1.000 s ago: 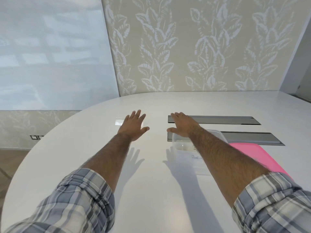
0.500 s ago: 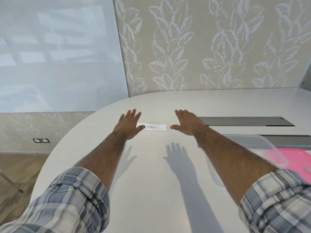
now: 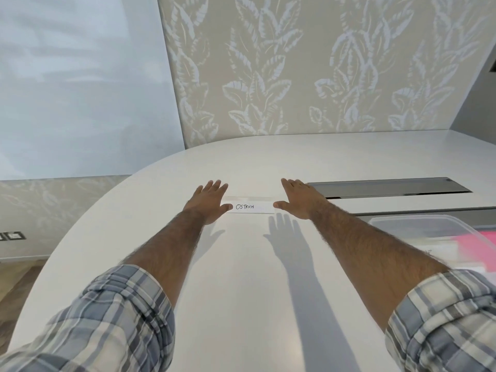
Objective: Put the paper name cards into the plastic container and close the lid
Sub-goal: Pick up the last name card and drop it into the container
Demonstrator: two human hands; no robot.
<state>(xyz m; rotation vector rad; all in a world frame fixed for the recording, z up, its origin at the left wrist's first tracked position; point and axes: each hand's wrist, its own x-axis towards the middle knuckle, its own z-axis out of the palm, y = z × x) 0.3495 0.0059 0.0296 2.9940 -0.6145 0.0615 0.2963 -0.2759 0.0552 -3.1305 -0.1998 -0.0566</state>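
Note:
A folded white paper name card (image 3: 251, 207) marked "OSTRICH" stands on the white table (image 3: 241, 277) far in front of me. My left hand (image 3: 210, 201) is at its left end, fingers spread, thumb at the card's edge. My right hand (image 3: 299, 200) is at its right end, fingers stretched out, thumb tip at the card. Neither hand is closed on the card. The clear plastic container (image 3: 418, 224) sits at the right, partly behind my right forearm, with paper inside. Its pink lid (image 3: 475, 244) lies beyond it at the right edge.
Two dark metal cable hatches (image 3: 389, 187) are set into the table to the right of the card. The table's rounded edge curves away on the left, with wooden floor below. A leaf-patterned wall stands behind the table.
The view has swung left, so the container and pink lid slid to the right edge. Both hands closed in on the two ends of the OSTRICH card.

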